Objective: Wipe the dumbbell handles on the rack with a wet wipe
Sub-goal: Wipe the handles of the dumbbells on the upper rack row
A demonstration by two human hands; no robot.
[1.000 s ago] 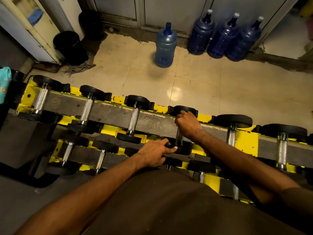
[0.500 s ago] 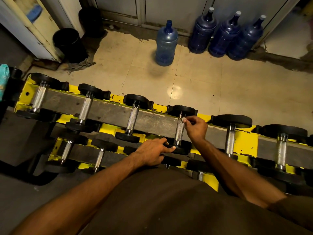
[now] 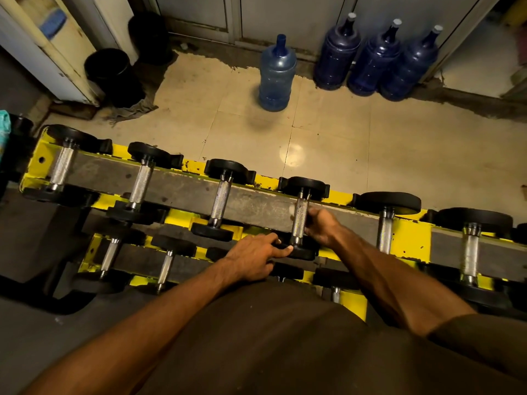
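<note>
A yellow two-tier rack (image 3: 410, 240) holds several black dumbbells with knurled steel handles. My right hand (image 3: 320, 228) curls round the right side of the fourth dumbbell's handle (image 3: 300, 220), from behind it. A bit of white wet wipe (image 3: 291, 210) shows at the handle's left edge. My left hand (image 3: 256, 259) rests with its fingers on that dumbbell's near black head (image 3: 305, 252), thumb pointing right. The other handles on the top tier, such as the third (image 3: 221, 201) and the fifth (image 3: 385, 232), are untouched.
Past the rack is tiled floor with one light blue water jug (image 3: 276, 74) and three dark blue jugs (image 3: 376, 58) by the wall. Black bins (image 3: 114, 75) stand at far left. A teal pack (image 3: 4, 125) sits at the rack's left end.
My right hand slid from the handle's far end down toward its near end, wrapping further round it. The left hand stayed on the near head. The camera drifted slightly.
</note>
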